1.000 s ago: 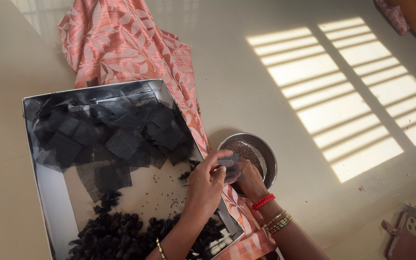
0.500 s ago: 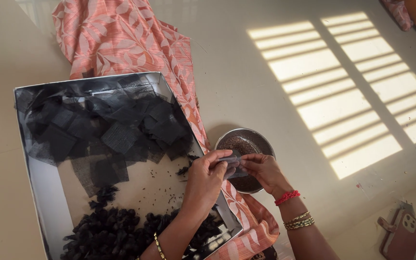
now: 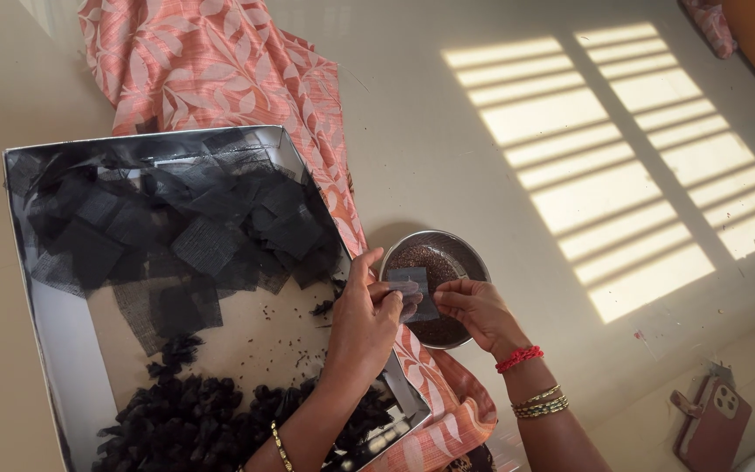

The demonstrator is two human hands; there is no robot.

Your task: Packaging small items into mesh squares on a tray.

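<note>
My left hand (image 3: 367, 316) and my right hand (image 3: 474, 310) together hold a small square of black net cloth (image 3: 412, 290) over a round steel bowl (image 3: 437, 245) of small dark brown seeds. The left thumb and fingers pinch the square's left edge; the right fingertips pinch its right edge. The bowl stands on the floor just right of a large shiny steel tray (image 3: 54, 367). Several loose black net squares (image 3: 194, 236) lie in the tray's far half, and a heap of small black bundles (image 3: 194, 424) fills its near end.
Pink leaf-patterned cloth (image 3: 220, 70) runs from the far left under the tray to my lap. A phone in a reddish case (image 3: 711, 421) lies on the floor at the near right. Barred sunlight (image 3: 622, 166) falls on the pale floor at right.
The view has shifted a little. Both hands stay at the bowl with the net square; the right hand has settled at the square's right edge.
</note>
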